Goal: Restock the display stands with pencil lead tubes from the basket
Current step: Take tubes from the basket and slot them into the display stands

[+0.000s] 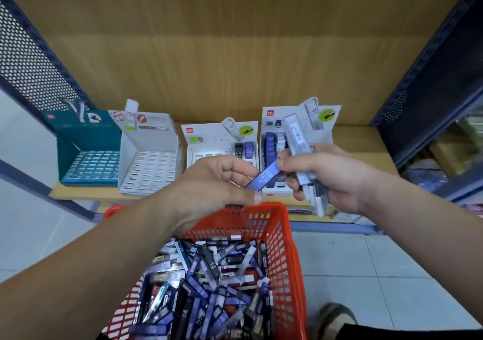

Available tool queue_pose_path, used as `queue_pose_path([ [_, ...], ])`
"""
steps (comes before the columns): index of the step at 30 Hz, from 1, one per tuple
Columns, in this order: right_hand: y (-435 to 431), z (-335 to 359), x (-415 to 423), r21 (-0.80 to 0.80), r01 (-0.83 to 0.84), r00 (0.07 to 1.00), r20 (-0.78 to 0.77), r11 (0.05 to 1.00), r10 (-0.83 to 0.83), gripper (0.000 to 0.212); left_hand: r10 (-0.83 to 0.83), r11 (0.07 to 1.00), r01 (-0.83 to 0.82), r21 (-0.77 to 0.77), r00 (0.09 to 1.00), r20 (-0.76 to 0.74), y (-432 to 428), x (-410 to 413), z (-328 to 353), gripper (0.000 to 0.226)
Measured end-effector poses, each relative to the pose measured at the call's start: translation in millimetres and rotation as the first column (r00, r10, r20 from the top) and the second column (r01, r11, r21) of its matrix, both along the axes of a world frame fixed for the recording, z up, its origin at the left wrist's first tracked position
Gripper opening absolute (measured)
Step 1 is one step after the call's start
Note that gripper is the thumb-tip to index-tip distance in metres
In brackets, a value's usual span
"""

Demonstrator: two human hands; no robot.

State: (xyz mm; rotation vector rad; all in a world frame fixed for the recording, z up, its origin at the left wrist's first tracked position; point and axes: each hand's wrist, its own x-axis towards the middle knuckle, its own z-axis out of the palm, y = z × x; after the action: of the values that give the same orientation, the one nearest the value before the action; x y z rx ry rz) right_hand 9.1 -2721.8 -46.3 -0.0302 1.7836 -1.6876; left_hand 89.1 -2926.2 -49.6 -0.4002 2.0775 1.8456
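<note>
Over at mid-frame, I had both hands pinching one blue tube point(262, 178), left hand point(217, 182) and right hand point(324, 175), the right also gripping clear tubes point(300, 151). Stands point(150, 154) sat mostly unfilled; basket point(287, 248) at bottom was heaped, plenty left.

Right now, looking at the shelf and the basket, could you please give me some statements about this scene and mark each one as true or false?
1. The red basket holds many lead tubes. True.
2. The blue tube is touched by both hands. True: the left hand and right hand each hold one end.
3. The right hand holds nothing else. False: it also grips a bundle of clear tubes.
4. The teal display stand is on the far right of the shelf. False: it is the leftmost stand.
5. The white stand beside the teal one is full of blue tubes. False: its slots look empty.
</note>
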Motion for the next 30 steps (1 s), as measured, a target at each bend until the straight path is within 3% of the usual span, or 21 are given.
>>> queue_pose_path([
  [3, 7, -6, -4, 0.045, 0.000, 1.000, -0.022, 0.999, 0.001, 0.011, -0.018, 0.998, 0.015, -0.064, 0.999, -0.050, 18, -10, -2, 0.023],
  [9, 36, -24, -27, 0.122, 0.187, 0.981, 0.024, 0.975, -0.191, 0.016, -0.020, 0.974, 0.009, -0.225, 0.999, -0.048, 26, -28, -18, 0.025],
  [12, 49, -33, -36, 0.127, 0.183, 0.977, 0.085, 0.975, -0.194, 0.022, 0.083, 0.980, -0.092, -0.176, 0.995, -0.054, 34, -41, -23, 0.011],
  [15, 57, -38, -44, 0.119, 0.158, 0.979, 0.108, 0.980, -0.171, 0.016, 0.132, 0.971, -0.151, -0.187, 0.985, -0.111, 51, -65, -24, 0.010],
  [20, 73, -47, -54, 0.136, 0.232, 0.968, 0.060, 0.963, -0.242, 0.013, 0.026, 0.938, -0.128, -0.323, 0.953, -0.302, 75, -131, -32, 0.007],
  [22, 82, -53, -54, 0.135, 0.319, 0.944, 0.049, 0.938, -0.327, 0.010, -0.049, 0.901, -0.115, -0.418, 0.931, -0.362, 82, -156, -39, 0.021],
  [27, 99, -68, -53, 0.165, 0.390, 0.908, 0.091, 0.906, -0.408, 0.009, -0.184, 0.839, -0.096, -0.535, 0.876, -0.446, 98, -193, -69, 0.024],
  [30, 104, -71, -56, 0.150, 0.407, 0.898, 0.116, 0.901, -0.425, 0.010, -0.217, 0.797, -0.087, -0.598, 0.882, -0.419, 103, -203, -82, 0.020],
])
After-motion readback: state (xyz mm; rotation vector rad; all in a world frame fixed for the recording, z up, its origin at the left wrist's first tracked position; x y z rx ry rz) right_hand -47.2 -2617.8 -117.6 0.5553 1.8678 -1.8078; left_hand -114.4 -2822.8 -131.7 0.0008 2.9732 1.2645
